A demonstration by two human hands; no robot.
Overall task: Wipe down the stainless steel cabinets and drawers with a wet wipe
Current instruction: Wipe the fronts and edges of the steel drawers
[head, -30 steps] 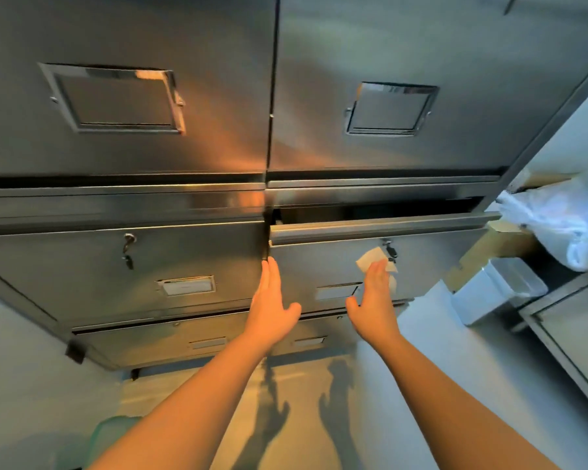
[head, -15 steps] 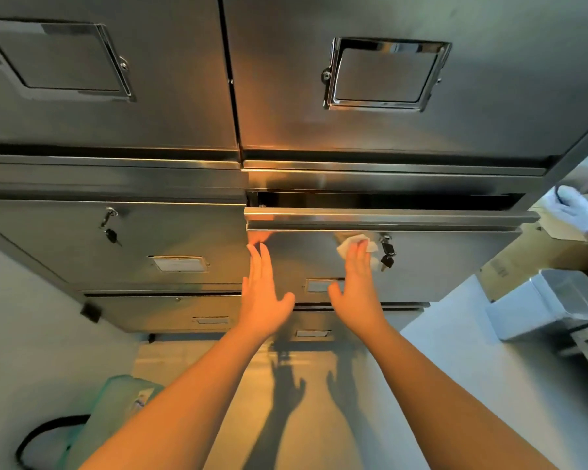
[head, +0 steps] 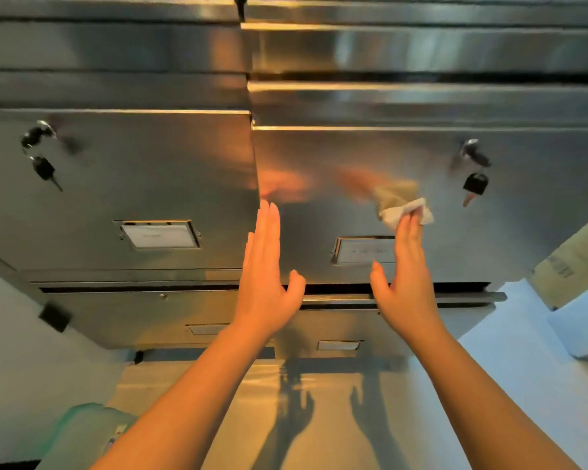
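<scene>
The right hand [head: 408,283] is pressing a crumpled white wet wipe [head: 404,212] flat against the front of the brushed stainless steel drawer [head: 353,157] on the right, its fingers [head: 408,232] straight and together on top of the wipe, just left of the black-headed key [head: 474,188] hanging from the lock. The left hand [head: 267,283] is reaching to the drawer's left edge with fingers straight and together, thumb apart; whether it is actually touching the steel I cannot tell. To wipe well here, I would judge the palm should be keeping even pressure while the wipe is travelling in long overlapping passes along the steel's grain. The swinging key and the recessed label holder [head: 360,252] are catching spots, so working around them is wise.
</scene>
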